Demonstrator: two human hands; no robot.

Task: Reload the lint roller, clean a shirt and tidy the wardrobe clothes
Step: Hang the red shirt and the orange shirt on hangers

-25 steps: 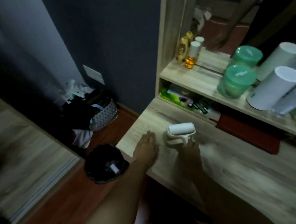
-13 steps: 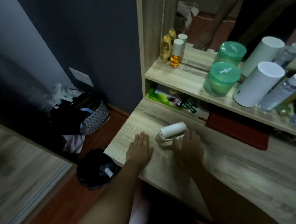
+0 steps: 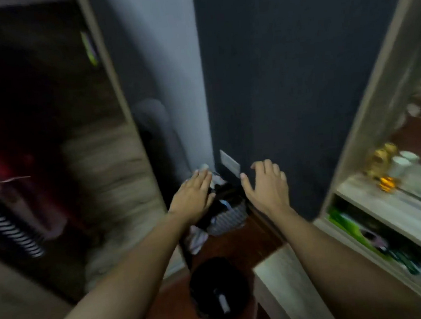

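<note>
While two empty hands, left hand [image 3: 195, 195] and right hand [image 3: 267, 186], spread open, one bin [image 3: 218, 287] sits below.

1 head-worn view, forward and down, close over outstretched arms toward wardrobe [image 3: 49, 149]
</note>
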